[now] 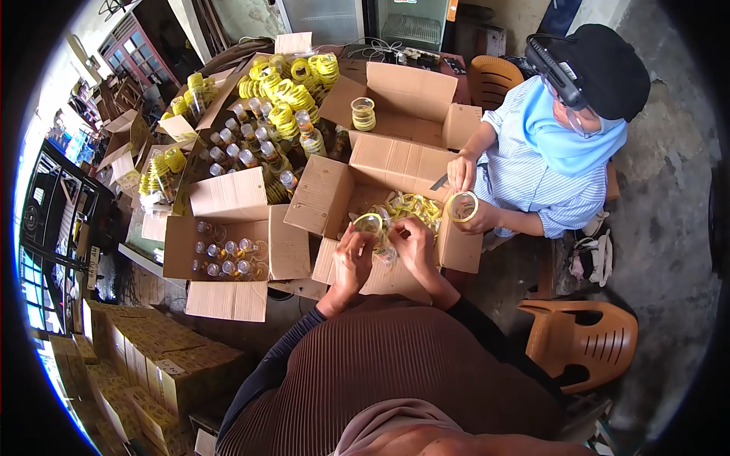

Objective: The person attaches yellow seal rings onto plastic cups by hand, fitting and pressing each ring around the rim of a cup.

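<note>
Mauve scarf (pixel 384 417), left fingers (pixel 351 241) around a yellow-rimmed clear cup (pixel 369 223), right fingers (pixel 411 229) beside it, grip unclear

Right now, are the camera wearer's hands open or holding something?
Left hand: holding a clear yellow-rimmed cup.
Right hand: near it; grip cannot be told.

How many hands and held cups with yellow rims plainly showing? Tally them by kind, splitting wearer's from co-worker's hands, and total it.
Yellow-rimmed cups, held: 2
Wearer's hands: 2
Co-worker's hands: 2
Total: 6

Daylight glares at far left; fisheye bends edges; corners black.
</note>
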Demonstrator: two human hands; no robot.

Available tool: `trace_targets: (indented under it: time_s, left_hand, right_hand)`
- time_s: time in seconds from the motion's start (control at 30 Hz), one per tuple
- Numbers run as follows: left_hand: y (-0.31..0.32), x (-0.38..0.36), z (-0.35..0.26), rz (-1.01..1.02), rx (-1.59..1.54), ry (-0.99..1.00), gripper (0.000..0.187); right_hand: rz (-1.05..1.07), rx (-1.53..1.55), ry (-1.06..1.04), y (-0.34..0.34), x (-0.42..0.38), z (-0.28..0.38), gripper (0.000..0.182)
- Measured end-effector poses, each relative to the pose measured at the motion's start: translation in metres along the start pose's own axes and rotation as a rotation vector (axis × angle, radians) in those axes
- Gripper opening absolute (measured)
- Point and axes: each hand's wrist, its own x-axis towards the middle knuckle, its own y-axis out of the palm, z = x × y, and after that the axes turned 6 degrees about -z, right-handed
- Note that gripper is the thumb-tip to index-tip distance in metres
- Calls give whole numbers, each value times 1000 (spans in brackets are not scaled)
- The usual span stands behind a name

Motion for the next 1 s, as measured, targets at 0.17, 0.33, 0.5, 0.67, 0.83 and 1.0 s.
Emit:
trace_targets:
  time_s: [0.17,0.33,0.5,0.67,0.83,1.0]
  left_hand:
    - [1,1,0,26,16,-115,12]
    - [0,2,-9,58,-55,-275,17]
    - [1,-3,1,32,-4,-201,17]
    - [1,-5,3,13,45,-167,13]
    - [1,-4,1,16,74,-147,11]
    - [2,-5,-2,4,26,-173,11]
  right_hand:
    - [10,-23,-113,-2,-8,6,11]
    - [71,-129,-279,-3,-11,7,16]
    - [23,-126,-245,-8,-9,14,18]
    - [-6,-165,-314,-14,-10,27,18]
    - [91,-231,-364,-11,-15,23,19]
    - [94,-256,-366,-7,-18,23,17]
